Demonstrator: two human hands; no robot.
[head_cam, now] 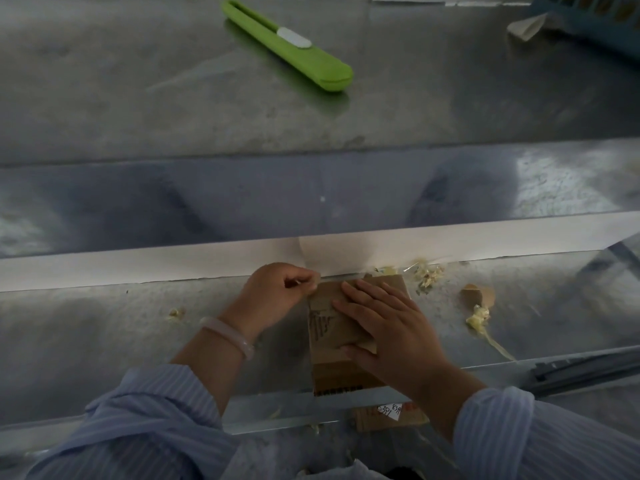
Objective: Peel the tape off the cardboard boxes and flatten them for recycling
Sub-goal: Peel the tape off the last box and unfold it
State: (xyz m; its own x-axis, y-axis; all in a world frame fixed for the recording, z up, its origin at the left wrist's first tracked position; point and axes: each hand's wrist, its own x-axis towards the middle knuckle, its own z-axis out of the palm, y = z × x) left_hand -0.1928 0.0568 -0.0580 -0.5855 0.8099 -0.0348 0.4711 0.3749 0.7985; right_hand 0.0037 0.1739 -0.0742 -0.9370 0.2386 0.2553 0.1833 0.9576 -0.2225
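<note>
A small brown cardboard box (329, 344) lies on the steel worktop (104, 341), near its front edge. My right hand (388, 330) lies flat on top of the box with its fingers spread, pressing it down. My left hand (280, 292) is at the box's far left corner, fingers curled, pinching a thin strip of clear tape (313, 283) that leads to the box. A pale bracelet sits on my left wrist.
A green utility knife (287, 46) lies further back on the worktop. Crumpled tape scraps (478, 318) and a torn cardboard bit (472, 294) lie right of the box. A blue basket (595, 19) stands at the far right corner. More cardboard (391, 415) shows below the front edge.
</note>
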